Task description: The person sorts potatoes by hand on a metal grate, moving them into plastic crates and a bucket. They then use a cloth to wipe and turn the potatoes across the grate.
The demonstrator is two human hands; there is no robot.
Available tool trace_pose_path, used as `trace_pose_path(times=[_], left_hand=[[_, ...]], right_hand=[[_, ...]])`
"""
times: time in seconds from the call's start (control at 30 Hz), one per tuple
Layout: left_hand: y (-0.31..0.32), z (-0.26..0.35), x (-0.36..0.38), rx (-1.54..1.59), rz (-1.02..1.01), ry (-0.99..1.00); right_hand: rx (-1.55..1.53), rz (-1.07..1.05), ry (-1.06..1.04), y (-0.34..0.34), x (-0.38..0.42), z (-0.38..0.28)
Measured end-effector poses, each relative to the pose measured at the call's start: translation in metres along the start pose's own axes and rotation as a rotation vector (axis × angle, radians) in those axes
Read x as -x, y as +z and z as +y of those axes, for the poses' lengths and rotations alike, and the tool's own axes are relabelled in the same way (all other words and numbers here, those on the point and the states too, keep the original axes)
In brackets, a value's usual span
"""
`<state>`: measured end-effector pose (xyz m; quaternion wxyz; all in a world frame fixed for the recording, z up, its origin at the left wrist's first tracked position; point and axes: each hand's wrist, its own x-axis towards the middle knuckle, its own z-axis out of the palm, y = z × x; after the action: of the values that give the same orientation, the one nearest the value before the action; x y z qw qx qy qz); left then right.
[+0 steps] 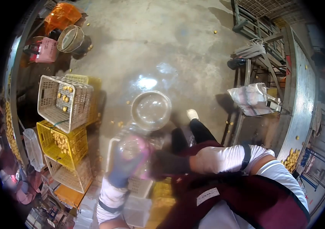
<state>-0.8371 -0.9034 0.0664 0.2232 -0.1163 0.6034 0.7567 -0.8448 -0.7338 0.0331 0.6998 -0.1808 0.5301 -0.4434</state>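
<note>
My left hand [126, 166], in a grey-blue glove, is closed on a clear plastic basin with a pink rim [132, 144]; motion blurs both. My right hand [167, 164], in a dark glove, is at the basin's right side, against or very near the pink rim. Its fingers are smeared, so its grip does not show. Underneath is a pale plastic crate [111, 152], mostly covered by the basin and my hands. Just beyond, a round metal-looking basin [151, 110] sits on the wet floor.
At left stand a white crate [65, 103] with a few small potato-like pieces, a yellow crate [63, 143] holding many, and another pale crate [70, 173]. A bucket [70, 40] is at the far left. A metal-edged table [298, 103] and a sack [249, 99] stand right.
</note>
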Motion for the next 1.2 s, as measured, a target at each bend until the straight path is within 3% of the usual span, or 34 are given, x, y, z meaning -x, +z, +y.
trace_pose_path(times=[0.03, 0.1, 0.23, 0.27, 0.3, 0.37, 0.4, 0.47, 0.57, 0.67, 0.73, 0.8, 0.87, 0.93, 1.0, 1.07, 1.2], left_hand=[[-0.002, -0.009, -0.003, -0.044, 0.014, 0.044], [-0.008, -0.018, -0.012, -0.375, 0.010, 0.135], [-0.021, -0.062, -0.030, -0.737, 0.170, 0.330], [-0.023, -0.075, -0.036, -0.794, 0.227, 0.396], [-0.030, -0.094, -0.043, -0.805, 0.288, 0.338], [-0.045, -0.125, -0.057, -0.819, 0.404, 0.224], [-0.042, -0.121, -0.062, -0.851, 0.420, 0.202], [-0.032, -0.107, -0.071, -0.918, 0.457, 0.165], [-0.038, -0.127, -0.085, -0.940, 0.574, 0.210], [-0.050, -0.157, -0.099, -0.945, 0.724, 0.292], [-0.052, -0.176, -0.117, -0.971, 0.994, 0.070], [-0.057, -0.174, -0.115, -0.867, 1.025, 0.005], [-0.071, -0.169, -0.103, -0.648, 0.813, 0.098], [-0.072, -0.175, -0.097, -0.927, 0.783, 0.278], [-0.067, -0.170, -0.095, -0.824, 0.795, 0.295], [-0.057, -0.159, -0.097, -0.345, 0.826, 0.143], [-0.013, -0.107, -0.076, 0.005, 0.833, -0.047]], right_hand=[[0.354, 0.053, -0.037, 0.005, -0.022, 0.024], [0.620, 0.261, -0.235, 0.006, -0.057, 0.059], [0.201, 0.856, -0.863, -0.004, -0.115, 0.100], [-0.095, 0.817, -0.862, -0.006, -0.142, 0.117], [-0.401, 0.788, -0.875, -0.008, -0.170, 0.134], [-0.533, 0.596, -0.480, -0.019, -0.175, 0.132], [-0.209, 0.616, -0.255, -0.034, -0.136, 0.100], [0.160, 0.656, -0.096, -0.051, -0.113, 0.083], [0.242, 0.777, -0.208, -0.058, -0.125, 0.087], [0.250, 0.849, -0.154, -0.062, -0.139, 0.092], [0.272, 0.814, -0.127, -0.061, -0.124, 0.067], [0.295, 0.831, -0.109, -0.063, -0.133, 0.071], [0.337, 0.851, -0.111, -0.064, -0.142, 0.077], [0.402, 0.872, -0.137, -0.065, -0.149, 0.082], [0.469, 0.898, -0.151, -0.065, -0.146, 0.080], [0.519, 0.908, -0.160, -0.065, -0.139, 0.076], [0.569, 0.913, -0.144, -0.061, -0.097, 0.059]])
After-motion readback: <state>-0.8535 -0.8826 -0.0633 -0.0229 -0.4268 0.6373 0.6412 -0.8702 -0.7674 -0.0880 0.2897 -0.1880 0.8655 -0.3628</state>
